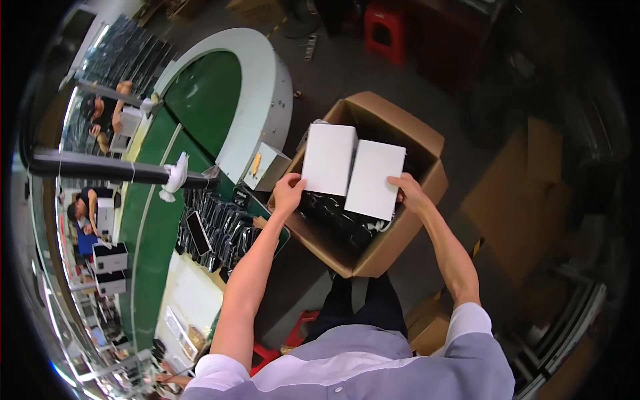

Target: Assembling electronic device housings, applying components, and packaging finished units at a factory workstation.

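Note:
Two plain white boxes lie side by side at the top of an open brown cardboard carton [393, 119]. My left hand [289, 192] grips the lower left edge of the left white box [329, 159], its fingers bent around it. On the other side, my right hand [409, 191] holds the right edge of the right white box [375, 180], thumb on top and fingers partly hidden beneath. The two boxes sit slightly askew to each other and nearly touch. Shiny black plastic [333, 215] shows inside the carton below them, with a bit of white cord [381, 227] near the right box.
A curved conveyor with a green belt [143, 220] and pale rim runs along my left. Beside it stand rows of dark flat pieces [220, 230] with a phone-like device [198, 233] on top. A black pole [113, 167] crosses there. Co-workers sit beyond. A red stool [385, 33] stands ahead.

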`<state>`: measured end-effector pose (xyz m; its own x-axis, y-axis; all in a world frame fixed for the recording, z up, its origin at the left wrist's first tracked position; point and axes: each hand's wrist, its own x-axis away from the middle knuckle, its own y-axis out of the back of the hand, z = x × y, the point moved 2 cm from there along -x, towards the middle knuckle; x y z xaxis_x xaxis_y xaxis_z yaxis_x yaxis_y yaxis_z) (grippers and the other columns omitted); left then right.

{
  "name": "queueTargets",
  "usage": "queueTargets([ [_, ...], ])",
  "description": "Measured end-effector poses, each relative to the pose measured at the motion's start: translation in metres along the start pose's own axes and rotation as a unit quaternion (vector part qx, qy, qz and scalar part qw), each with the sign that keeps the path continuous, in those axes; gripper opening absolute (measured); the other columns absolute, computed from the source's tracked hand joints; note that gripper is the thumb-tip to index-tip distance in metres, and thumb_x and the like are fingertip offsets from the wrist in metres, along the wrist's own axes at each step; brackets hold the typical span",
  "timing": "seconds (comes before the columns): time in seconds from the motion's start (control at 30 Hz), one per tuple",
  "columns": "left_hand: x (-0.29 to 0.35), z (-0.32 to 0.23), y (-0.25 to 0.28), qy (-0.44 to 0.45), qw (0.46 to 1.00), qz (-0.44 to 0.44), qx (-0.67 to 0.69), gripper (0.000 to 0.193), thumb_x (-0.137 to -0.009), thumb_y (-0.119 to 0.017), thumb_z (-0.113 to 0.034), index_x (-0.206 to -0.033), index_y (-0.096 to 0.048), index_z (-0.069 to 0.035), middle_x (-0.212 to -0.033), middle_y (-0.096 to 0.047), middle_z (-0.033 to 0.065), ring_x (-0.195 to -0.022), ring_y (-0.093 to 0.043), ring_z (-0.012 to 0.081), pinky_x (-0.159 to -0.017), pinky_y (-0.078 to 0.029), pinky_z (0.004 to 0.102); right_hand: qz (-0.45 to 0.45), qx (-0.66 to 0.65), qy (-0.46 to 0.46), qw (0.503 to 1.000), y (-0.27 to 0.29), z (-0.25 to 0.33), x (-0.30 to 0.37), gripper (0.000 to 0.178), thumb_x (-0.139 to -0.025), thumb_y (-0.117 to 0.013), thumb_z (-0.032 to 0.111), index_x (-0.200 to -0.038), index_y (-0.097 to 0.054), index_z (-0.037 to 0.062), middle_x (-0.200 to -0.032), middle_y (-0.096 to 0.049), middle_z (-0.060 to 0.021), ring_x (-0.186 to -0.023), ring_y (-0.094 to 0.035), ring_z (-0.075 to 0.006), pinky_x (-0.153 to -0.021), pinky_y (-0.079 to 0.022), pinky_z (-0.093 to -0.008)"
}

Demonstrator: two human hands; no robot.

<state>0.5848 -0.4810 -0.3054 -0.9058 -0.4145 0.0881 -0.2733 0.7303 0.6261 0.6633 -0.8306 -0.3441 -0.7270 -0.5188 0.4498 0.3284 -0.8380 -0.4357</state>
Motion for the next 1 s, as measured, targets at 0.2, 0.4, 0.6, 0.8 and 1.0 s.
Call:
queueTargets([
  [0.2, 0.1, -0.005, 0.023, 0.037, 0.997, 0.031, 0.056, 0.035, -0.087, -0.072, -0.007, -0.12, -0.062, 0.002, -0.106, -0.069, 0.0092, -0.1, -0.064, 0.0172, -0.091, -0.05, 0.0311, 0.0, 0.069, -0.011, 0.998, 0.002, -0.012, 0.005, 0.029, -0.096, -0.064, 0.03, -0.09, -0.07, 0.0024, -0.066, -0.056, 0.0047, -0.051, -0.044, -0.0049, -0.046, -0.031, -0.0258],
  [0.4, 0.177, -0.031, 0.046, 0.11, 0.98, 0.127, 0.104, 0.035, -0.093, -0.066, -0.006, -0.127, -0.06, 0.002, -0.118, -0.066, 0.0106, -0.104, -0.063, 0.0179, -0.095, -0.05, 0.0306, -0.276, 0.168, 0.154, 0.934, -0.012, -0.041, 0.032, 0.03, -0.085, -0.07, 0.031, -0.09, -0.072, 0.0015, -0.085, -0.072, -0.0167, -0.08, -0.07, -0.0256, -0.071, -0.052, -0.0407],
  [0.6, 0.2, -0.043, 0.008, -0.06, 0.954, 0.282, 0.084, 0.032, -0.096, -0.061, -0.004, -0.127, -0.058, 0.004, -0.118, -0.065, 0.0131, -0.108, -0.062, 0.019, -0.095, -0.049, 0.0296, -0.49, 0.102, 0.159, 0.851, -0.005, -0.16, 0.192, 0.029, -0.086, -0.066, 0.032, -0.09, -0.071, 0.004, -0.084, -0.071, -0.0133, -0.08, -0.069, -0.0271, -0.073, -0.053, -0.0414],
  [0.8, 0.275, -0.077, -0.065, -0.192, 0.799, 0.565, 0.077, 0.026, -0.095, -0.062, -0.001, -0.12, -0.061, 0.007, -0.107, -0.068, 0.0095, -0.097, -0.066, 0.016, -0.088, -0.052, 0.0279, -0.672, -0.126, -0.003, 0.73, -0.094, -0.407, 0.482, 0.024, -0.091, -0.067, 0.028, -0.081, -0.069, 0.0063, -0.071, -0.066, -0.0024, -0.059, -0.061, -0.0117, -0.053, -0.051, -0.0288],
  [1.0, 0.418, -0.122, -0.106, -0.184, 0.674, 0.712, 0.064, 0.025, -0.095, -0.065, -0.005, -0.118, -0.063, 0.006, -0.107, -0.069, 0.0105, -0.097, -0.066, 0.0163, -0.088, -0.053, 0.0281, -0.826, -0.401, -0.019, 0.396, -0.254, -0.554, 0.708, 0.014, -0.092, -0.062, 0.019, -0.085, -0.064, 0.0077, -0.073, -0.063, -0.002, -0.057, -0.057, -0.0107, -0.047, -0.044, -0.0259],
])
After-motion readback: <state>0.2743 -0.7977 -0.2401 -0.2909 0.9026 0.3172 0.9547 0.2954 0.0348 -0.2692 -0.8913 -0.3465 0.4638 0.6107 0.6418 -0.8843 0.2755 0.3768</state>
